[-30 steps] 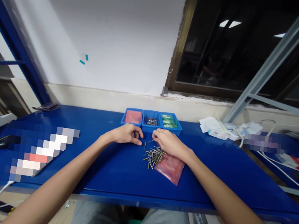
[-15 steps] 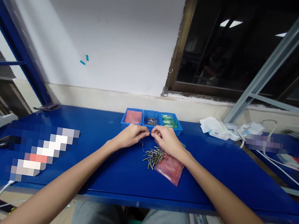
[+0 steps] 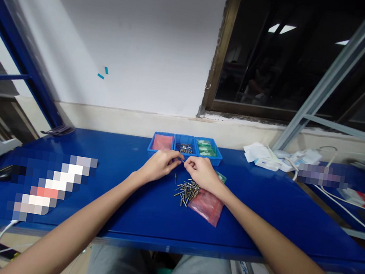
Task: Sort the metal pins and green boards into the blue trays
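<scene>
My left hand [image 3: 161, 165] and my right hand [image 3: 202, 172] meet just in front of a blue compartment tray [image 3: 184, 154]. Both are closed in a pinch on one thin metal pin [image 3: 183, 161], which bridges the small gap between the fingertips; its ends are hidden by the fingers. Below them lies a loose pile of metal pins [image 3: 187, 192], silver and brass in colour. A single pin [image 3: 175, 178] lies apart, left of the pile. Under my right wrist rests a pink plastic bag [image 3: 207, 206], with a green bag [image 3: 221, 177] partly showing behind the wrist.
The tray's left compartment holds a pink bag [image 3: 163, 143], the middle one loose pins [image 3: 186, 148], the right one green bags [image 3: 206, 148]. White packets [image 3: 262, 156] and cables lie at the back right. A dark mouse-like object [image 3: 4, 172] is at the left.
My right hand has turned slightly and its fingers have curled in closer around the pin. The left hand has hardly moved. More of the green bag shows behind my right wrist.
</scene>
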`<state>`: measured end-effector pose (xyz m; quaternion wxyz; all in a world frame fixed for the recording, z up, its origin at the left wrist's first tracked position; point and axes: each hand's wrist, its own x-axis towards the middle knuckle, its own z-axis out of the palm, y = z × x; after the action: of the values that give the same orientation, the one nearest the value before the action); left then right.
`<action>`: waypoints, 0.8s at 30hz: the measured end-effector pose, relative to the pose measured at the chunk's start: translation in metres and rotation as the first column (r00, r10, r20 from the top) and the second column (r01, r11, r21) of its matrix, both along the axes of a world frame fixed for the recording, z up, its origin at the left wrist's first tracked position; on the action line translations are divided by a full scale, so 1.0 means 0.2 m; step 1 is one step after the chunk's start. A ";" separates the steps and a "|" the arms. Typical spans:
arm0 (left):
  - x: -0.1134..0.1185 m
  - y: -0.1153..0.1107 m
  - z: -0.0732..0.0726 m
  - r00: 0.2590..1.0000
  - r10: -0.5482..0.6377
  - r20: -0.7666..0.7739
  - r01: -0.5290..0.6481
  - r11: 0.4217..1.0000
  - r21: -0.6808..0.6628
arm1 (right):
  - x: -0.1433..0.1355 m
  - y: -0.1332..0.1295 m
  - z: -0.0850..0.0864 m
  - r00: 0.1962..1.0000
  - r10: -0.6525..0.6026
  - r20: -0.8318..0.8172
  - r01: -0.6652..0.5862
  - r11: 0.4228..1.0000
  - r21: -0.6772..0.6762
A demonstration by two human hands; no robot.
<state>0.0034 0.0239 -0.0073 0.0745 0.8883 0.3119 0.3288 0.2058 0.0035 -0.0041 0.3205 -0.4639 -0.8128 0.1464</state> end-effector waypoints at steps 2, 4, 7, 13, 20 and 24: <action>0.00 0.00 0.00 1.000 -0.003 -0.025 0.004 0.999 0.035 | -0.01 -0.01 0.00 1.000 -0.006 -0.009 0.006 1.000 0.006; 0.00 -0.01 0.00 0.999 0.018 -0.049 -0.015 0.999 0.047 | -0.01 -0.02 0.01 1.000 0.017 -0.016 -0.017 1.000 0.017; 0.01 -0.02 0.00 0.997 0.050 -0.064 -0.046 0.997 0.059 | -0.02 -0.03 0.03 0.999 0.029 -0.027 -0.028 0.999 0.044; 0.02 -0.03 0.00 0.999 0.046 -0.020 -0.043 0.995 0.095 | 0.00 0.00 0.02 0.996 0.003 -0.091 -0.002 1.000 0.016; 0.03 -0.02 0.00 0.999 -0.020 0.048 0.018 0.999 0.041 | -0.02 0.02 -0.03 0.981 0.027 -0.192 -0.042 0.996 -0.078; 0.03 -0.02 -0.02 0.997 -0.043 0.063 0.040 0.998 0.050 | -0.02 0.02 -0.04 0.978 0.054 -0.202 -0.066 0.996 -0.052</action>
<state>0.0103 0.0199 -0.0105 0.0696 0.8850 0.2828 0.3632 0.2015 0.0078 -0.0116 0.3827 -0.4311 -0.7853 0.2257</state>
